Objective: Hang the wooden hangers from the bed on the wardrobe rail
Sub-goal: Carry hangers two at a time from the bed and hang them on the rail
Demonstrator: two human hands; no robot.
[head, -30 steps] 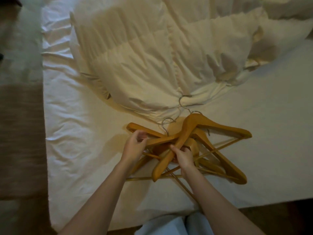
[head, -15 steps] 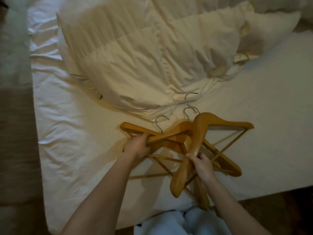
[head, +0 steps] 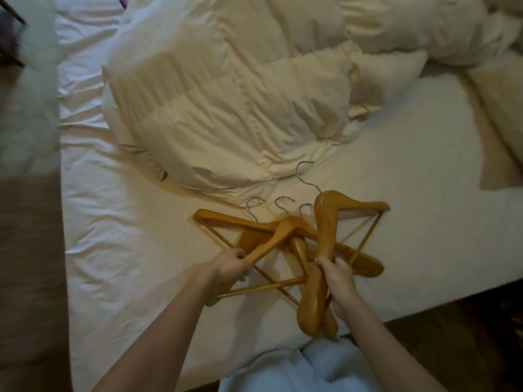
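The left hand (head: pixel 230 267) is curled round the tip of one wooden hanger's arm (head: pixel 268 241), thumb on top. The right hand (head: pixel 339 281) is clamped round the arm of another hanger (head: pixel 322 227), which stands tilted on end, its shoulder peak up and its lower tip hanging over the bed's edge. A second arm tip shows just behind that one; whether the right hand grips it too cannot be told. The two hands are apart, one on each side of the hanger pile (head: pixel 300 250).

The pile lies on the bed (head: pixel 127 222), on the white sheet close to the near edge, its arms and thin crossbars crossed over one another. Four metal hooks show: three in a row (head: pixel 284 202) at the far side of the pile, and a fourth (head: pixel 304 174) farther out, on the hanger in the right hand. By the hooks that makes four hangers; the tangle hides whether more lie beneath.

Beyond the pile, the bed also carries one crumpled cream duvet (head: pixel 226 108), its edge just past the hooks. To the far right of the pile lies a tan cloth shape (head: pixel 498 114), perhaps a pillow. Nearer than the pile, pale blue clothing (head: pixel 311 369) shows at the bottom. Left of the pile, past the bed's side, is brownish floor (head: pixel 28 250).
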